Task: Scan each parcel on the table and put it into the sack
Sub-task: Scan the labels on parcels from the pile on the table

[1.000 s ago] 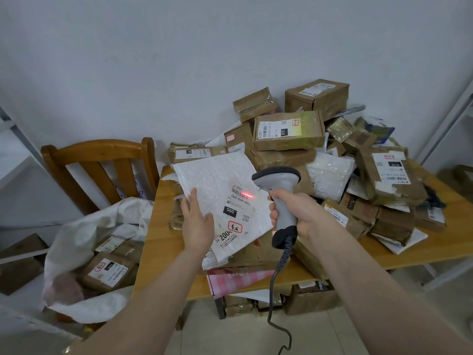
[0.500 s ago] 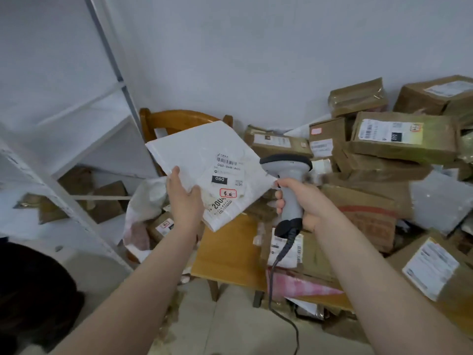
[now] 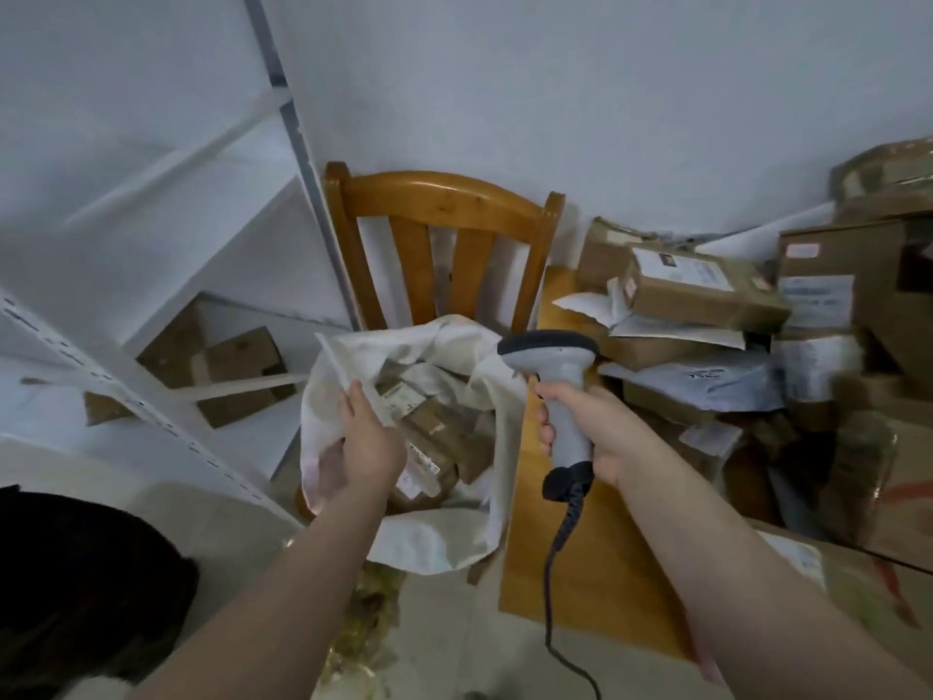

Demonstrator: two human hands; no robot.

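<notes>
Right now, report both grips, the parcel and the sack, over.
Left grip holds white mailer at the open sack mouth. Right grip holds scanner beside it. Boxes already inside; nothing blocks the drop. More parcels piled on table.

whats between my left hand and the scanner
In the head view, the sack, its mouth open, with brown parcels inside.

Left hand (image 3: 371, 449) hovering in mouth of white sack (image 3: 444, 540), centre frame, grip unclear. Right hand (image 3: 593, 437) gripping grey scanner (image 3: 568, 426) upright over worktop (image 3: 580, 573) edge. Boxes (image 3: 444, 447) lying inside sack; parcels (image 3: 707, 290) piling right. Chair (image 3: 439, 194) standing behind.
</notes>
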